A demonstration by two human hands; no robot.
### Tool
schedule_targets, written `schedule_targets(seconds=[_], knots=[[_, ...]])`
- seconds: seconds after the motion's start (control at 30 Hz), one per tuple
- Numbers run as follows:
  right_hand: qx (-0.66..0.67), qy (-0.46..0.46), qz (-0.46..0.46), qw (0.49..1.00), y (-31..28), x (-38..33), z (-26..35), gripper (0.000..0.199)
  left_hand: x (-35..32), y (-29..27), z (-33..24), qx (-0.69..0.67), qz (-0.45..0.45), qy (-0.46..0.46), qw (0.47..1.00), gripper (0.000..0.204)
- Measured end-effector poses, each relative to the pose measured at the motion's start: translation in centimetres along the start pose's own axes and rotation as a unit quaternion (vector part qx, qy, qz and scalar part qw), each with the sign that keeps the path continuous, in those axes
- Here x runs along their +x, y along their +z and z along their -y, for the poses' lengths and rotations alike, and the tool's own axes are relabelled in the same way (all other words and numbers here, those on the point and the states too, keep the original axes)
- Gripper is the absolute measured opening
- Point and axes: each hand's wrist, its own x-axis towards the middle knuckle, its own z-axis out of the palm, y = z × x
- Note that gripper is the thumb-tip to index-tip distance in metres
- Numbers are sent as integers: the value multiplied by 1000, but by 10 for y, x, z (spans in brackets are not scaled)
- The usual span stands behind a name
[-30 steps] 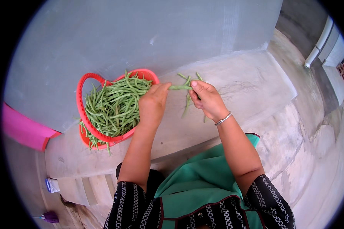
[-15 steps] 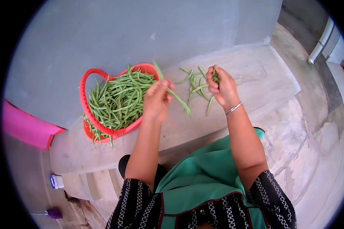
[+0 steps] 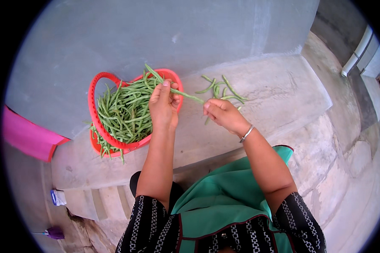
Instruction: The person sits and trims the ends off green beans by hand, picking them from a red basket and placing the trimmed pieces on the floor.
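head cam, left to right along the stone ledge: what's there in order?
pink panel → red plastic basket heaped with green beans → left hand → right hand, the two sharing one long bean → white pipe at far right. The small loose bean pile overlaps the right hand, so it is left out.

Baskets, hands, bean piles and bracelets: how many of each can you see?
Red baskets: 1
Hands: 2, the left hand and the right hand, both holding one green bean
Bean piles: 2, one in the basket, one loose on the ledge
Bracelets: 1
Total: 6
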Motion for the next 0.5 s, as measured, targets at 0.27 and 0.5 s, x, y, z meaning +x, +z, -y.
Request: schedule_targets(seconds=[0.27, 0.5], knots=[[-40, -28, 174, 983, -11, -20, 13, 21, 37, 7, 67, 130, 40, -130, 982, 26], [-265, 42, 262, 927, 24, -23, -51, 19, 10, -25, 71, 217, 35, -141, 965, 37]])
